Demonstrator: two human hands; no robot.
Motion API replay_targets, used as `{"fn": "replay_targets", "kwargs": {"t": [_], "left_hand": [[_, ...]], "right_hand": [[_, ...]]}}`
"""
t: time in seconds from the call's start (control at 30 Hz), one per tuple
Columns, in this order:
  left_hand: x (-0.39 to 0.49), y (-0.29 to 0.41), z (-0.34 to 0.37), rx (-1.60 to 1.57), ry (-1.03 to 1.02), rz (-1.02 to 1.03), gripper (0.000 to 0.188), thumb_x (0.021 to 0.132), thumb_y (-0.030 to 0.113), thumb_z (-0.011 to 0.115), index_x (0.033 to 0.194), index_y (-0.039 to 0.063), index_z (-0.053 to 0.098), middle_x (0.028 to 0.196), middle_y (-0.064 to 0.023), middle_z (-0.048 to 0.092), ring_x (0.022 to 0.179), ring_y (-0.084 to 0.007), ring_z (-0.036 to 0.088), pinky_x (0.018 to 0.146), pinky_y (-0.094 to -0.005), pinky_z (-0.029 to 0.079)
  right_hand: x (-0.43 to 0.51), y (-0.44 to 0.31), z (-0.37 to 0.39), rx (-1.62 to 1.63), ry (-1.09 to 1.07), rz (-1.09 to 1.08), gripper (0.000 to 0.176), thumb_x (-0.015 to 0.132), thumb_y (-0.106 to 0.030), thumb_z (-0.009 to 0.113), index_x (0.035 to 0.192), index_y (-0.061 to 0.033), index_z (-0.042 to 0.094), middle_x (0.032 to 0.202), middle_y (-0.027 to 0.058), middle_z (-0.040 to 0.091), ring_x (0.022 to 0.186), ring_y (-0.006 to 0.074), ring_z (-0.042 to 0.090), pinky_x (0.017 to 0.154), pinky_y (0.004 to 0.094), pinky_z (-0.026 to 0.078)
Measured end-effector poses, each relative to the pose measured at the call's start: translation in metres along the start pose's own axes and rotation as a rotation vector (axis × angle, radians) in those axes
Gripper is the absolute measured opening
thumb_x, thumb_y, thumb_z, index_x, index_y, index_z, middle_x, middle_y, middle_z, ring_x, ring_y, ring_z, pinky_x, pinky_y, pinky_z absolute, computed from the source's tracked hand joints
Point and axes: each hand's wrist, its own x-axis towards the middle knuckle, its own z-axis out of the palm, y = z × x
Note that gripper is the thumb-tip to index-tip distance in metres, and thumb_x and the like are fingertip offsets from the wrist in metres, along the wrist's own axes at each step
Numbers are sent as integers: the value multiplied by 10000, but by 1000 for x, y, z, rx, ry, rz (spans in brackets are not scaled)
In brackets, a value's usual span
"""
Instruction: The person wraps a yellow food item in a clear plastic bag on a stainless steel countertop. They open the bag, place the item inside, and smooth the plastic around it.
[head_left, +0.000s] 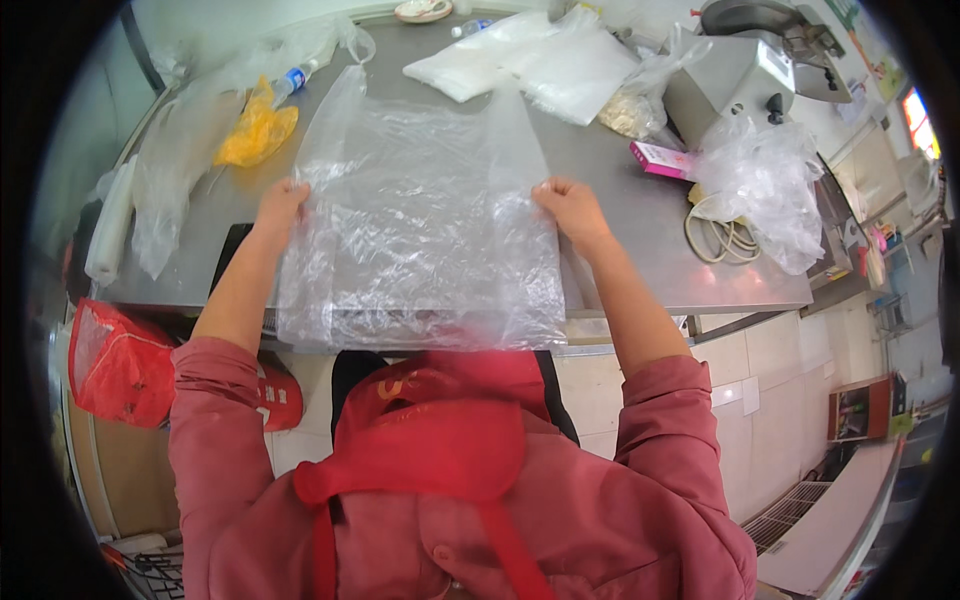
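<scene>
A clear plastic carrier bag (420, 217) lies spread flat over the metal table (637, 255), its two handles pointing away from me and its bottom hanging past the front edge. My left hand (283, 206) pinches the bag's left side between thumb and fingers. On the opposite side, my right hand (571, 208) pinches the right edge at about the same height. Beyond the bag lies a stack of white translucent plastic bags (525, 60). A crumpled yellow plastic bag (259, 127) is left of it, beside a plastic bottle (294, 79) with a blue label.
At the right stand a metal machine (727, 82), a pink-and-white box (661, 160), a crumpled clear bag (772, 187) and a coiled cable (716, 236). A plastic roll (112, 225) lies at the left edge. A red bag (124, 367) is below the table's left front.
</scene>
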Motion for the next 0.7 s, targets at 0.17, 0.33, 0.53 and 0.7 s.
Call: {"fn": "replay_targets", "kwargs": {"t": [0.17, 0.33, 0.53, 0.7], "left_hand": [[9, 42, 0, 92, 54, 155, 113, 859, 132, 610, 776, 56, 607, 647, 0, 533, 552, -97, 474, 518, -261, 359], [22, 88, 6, 122, 11, 208, 99, 826, 39, 571, 883, 12, 646, 719, -2, 558, 606, -76, 476, 538, -243, 365], [35, 89, -7, -103, 93, 244, 297, 805, -10, 557, 1072, 32, 678, 790, 0, 584, 636, -71, 477, 567, -237, 390], [26, 59, -4, 300, 141, 152, 428, 788, -27, 566, 1198, 61, 653, 832, -40, 632, 718, -127, 569, 650, -273, 449]], "right_hand": [[-6, -48, 1, 133, 82, -117, 167, 898, -216, 637, 853, -60, 677, 691, -56, 565, 587, 37, 449, 530, 215, 336], [17, -64, -5, 149, 136, -141, 154, 887, -185, 658, 844, -38, 666, 699, -27, 573, 598, 46, 467, 552, 236, 374], [8, -86, 0, 417, 196, -456, 140, 900, -164, 652, 896, -26, 673, 767, -47, 588, 673, 34, 468, 601, 188, 371], [16, -25, 0, 51, 164, -105, 190, 893, -200, 665, 838, -18, 662, 697, -46, 568, 606, 46, 461, 548, 226, 375]]}}
